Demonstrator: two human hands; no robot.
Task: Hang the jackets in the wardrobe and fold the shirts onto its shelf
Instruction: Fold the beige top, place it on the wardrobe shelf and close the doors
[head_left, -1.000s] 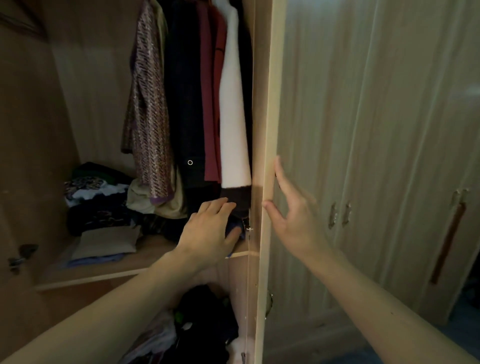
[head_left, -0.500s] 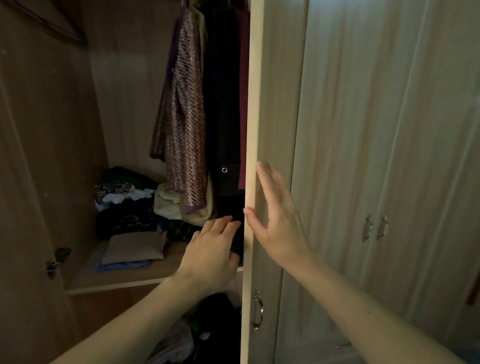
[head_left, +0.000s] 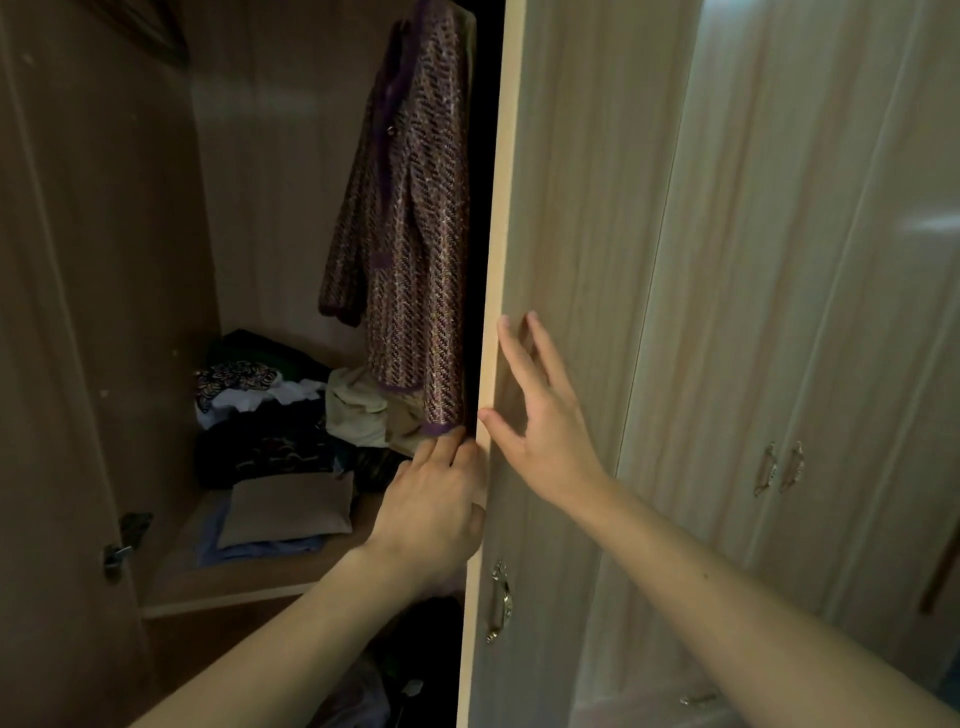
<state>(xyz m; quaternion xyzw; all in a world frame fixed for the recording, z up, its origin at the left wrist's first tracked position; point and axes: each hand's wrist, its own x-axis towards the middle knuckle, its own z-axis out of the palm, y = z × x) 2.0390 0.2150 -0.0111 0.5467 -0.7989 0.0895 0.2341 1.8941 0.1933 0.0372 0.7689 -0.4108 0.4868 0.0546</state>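
The tweed jacket (head_left: 410, 249) hangs inside the wardrobe, just left of the door (head_left: 561, 260). Right hand (head_left: 540, 426) lies flat on the door face, fingers spread. Left hand (head_left: 436, 499) reaches behind the door edge near the jacket's hem; its grip cannot be determined. Jacket appears soft, moderately heavy; best handled at the shoulders. Folded shirts (head_left: 285, 509) lie on the shelf (head_left: 234, 582), left of the door.

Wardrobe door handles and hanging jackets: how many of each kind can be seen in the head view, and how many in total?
Curved metal door handles: 3, one on the door being pushed and a pair on the closed doors to the right
Hanging purple-brown woven jackets: 1
Total: 4
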